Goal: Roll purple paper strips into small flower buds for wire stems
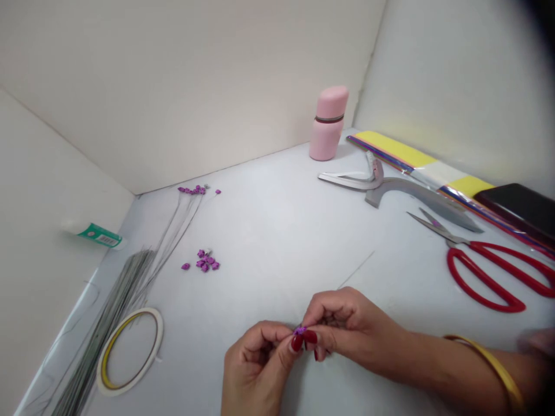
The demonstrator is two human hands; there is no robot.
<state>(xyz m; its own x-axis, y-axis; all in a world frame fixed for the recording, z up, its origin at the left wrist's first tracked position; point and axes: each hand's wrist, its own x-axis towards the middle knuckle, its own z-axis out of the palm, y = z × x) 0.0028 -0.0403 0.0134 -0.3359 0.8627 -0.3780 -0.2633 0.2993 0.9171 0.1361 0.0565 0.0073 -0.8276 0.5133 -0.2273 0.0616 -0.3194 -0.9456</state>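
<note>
Both hands meet at the front of the table, fingertips nearly touching. Thumb and finger of my left hand [262,364] pinch a small purple bud [299,331]. My right hand [349,323] closes on the same bud from the other side, and its fingertips partly cover it. A thin wire [356,270] sticks out behind my right hand; whether it joins the bud is hidden. Left of the hands lies a small pile of similar purple buds [208,264]. Farther back, several buds on wire stems [197,190] rest on the table.
At left are a bundle of grey-green wires [110,312], a tape roll [104,370] and a green-labelled tube [100,235]. Red-handled scissors [455,240], grey-handled pliers [403,188], a pink bottle [327,133], coloured sheets [394,149] and a dark flat object [520,208] lie right.
</note>
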